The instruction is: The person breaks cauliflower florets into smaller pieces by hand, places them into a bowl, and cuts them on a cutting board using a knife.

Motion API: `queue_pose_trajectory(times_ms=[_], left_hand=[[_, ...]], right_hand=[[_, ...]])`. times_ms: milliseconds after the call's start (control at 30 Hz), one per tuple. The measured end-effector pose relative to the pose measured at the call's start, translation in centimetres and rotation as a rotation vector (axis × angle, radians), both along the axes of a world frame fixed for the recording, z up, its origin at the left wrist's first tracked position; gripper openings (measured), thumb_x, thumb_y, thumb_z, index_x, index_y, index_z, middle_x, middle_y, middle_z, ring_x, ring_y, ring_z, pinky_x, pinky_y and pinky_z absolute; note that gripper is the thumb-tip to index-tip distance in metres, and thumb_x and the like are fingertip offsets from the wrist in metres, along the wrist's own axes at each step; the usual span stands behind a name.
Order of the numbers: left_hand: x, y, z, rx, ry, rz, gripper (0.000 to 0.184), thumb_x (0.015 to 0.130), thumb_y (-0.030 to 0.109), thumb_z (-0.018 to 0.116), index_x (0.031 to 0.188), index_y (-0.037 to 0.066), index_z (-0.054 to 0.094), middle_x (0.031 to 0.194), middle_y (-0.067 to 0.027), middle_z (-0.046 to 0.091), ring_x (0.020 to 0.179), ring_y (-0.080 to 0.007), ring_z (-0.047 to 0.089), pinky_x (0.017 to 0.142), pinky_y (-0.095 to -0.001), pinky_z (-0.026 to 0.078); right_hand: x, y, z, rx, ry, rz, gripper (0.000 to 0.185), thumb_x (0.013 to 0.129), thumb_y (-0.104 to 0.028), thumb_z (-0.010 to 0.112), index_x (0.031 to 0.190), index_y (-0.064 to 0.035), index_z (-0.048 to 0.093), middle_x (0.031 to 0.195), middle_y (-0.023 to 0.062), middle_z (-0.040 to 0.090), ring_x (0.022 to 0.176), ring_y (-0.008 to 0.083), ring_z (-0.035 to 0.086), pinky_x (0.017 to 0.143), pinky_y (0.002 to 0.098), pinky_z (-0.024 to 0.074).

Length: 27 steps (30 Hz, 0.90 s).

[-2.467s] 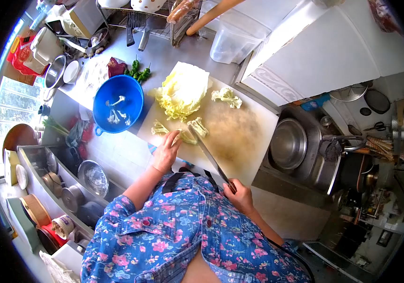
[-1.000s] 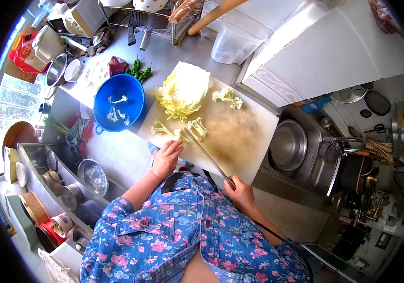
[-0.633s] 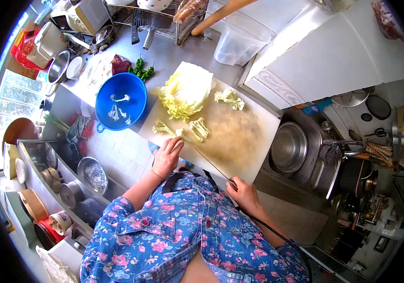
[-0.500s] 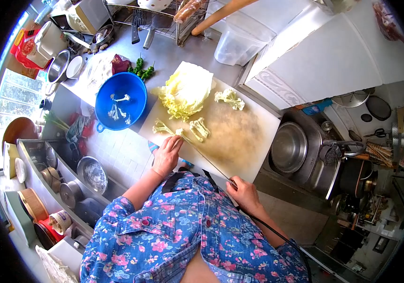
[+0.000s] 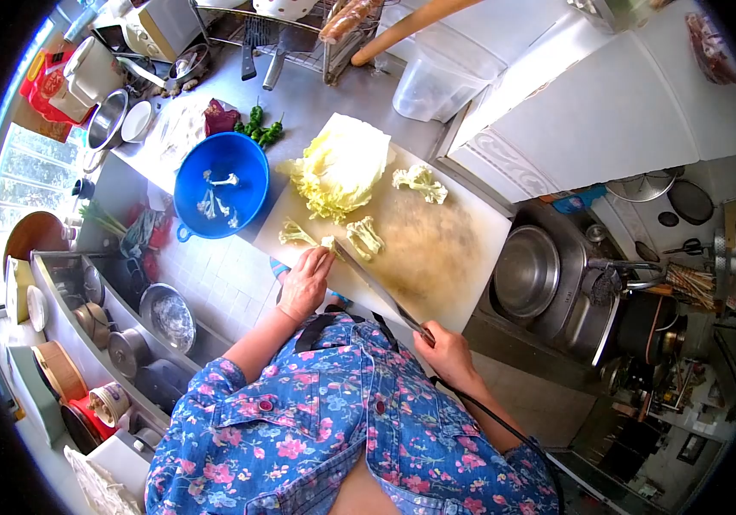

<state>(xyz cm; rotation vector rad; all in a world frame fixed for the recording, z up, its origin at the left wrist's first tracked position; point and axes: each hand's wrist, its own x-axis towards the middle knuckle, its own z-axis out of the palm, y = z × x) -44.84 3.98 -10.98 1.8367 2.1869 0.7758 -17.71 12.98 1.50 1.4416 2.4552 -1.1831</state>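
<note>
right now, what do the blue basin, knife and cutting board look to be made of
Blue basin: probably plastic, smooth and evenly coloured.
Knife: blade likely steel, from its grey metallic sheen; handle mostly hidden, unclear.
Cutting board: seemingly plastic, pale, stained, without visible wood grain.

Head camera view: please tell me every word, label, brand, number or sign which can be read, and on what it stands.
No text can be read.
Red package: markings, too blurred to read.
Pale tub: marks, too small to tell whether text.
Knife and cutting board: no lettering visible.
</note>
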Motion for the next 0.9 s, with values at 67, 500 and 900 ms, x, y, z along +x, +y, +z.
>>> queue_pose_trajectory(times_ms=[67,500,900], left_hand=[[-0.1,0.0,0.0,0.011,0.001,-0.009,0.051,0.067,0.0,0.054,0.118,-0.001,0.055,0.12,-0.0133,0.051,0.113,-0.0306,0.049,0.097,-0.0363,0.042],[-0.1,0.0,0.2,0.002,-0.002,-0.006,0.051,0.068,0.0,0.053,0.119,-0.001,0.056,0.119,-0.0126,0.051,0.114,-0.0299,0.049,0.096,-0.0359,0.043],[-0.3,0.0,-0.2,0.04,-0.032,-0.004,0.049,0.068,-0.001,0.054,0.116,-0.002,0.056,0.117,-0.014,0.052,0.113,-0.0313,0.049,0.095,-0.0364,0.043]], right_hand=[[-0.1,0.0,-0.3,-0.014,-0.012,0.006,0.022,0.085,-0.025,0.061,0.088,-0.0032,0.06,0.074,0.0184,0.064,0.07,0.0367,0.064,0.061,0.043,0.0491],[-0.9,0.8,-0.1,0.046,-0.092,0.106,0.025,0.086,-0.026,0.06,0.082,-0.0023,0.054,0.072,0.0213,0.062,0.067,0.0395,0.062,0.059,0.0475,0.0478],[-0.6,-0.9,-5.0,0.067,-0.024,0.025,0.027,0.087,-0.03,0.059,0.09,-0.0038,0.057,0.074,0.0196,0.063,0.071,0.0388,0.063,0.062,0.0476,0.0485]])
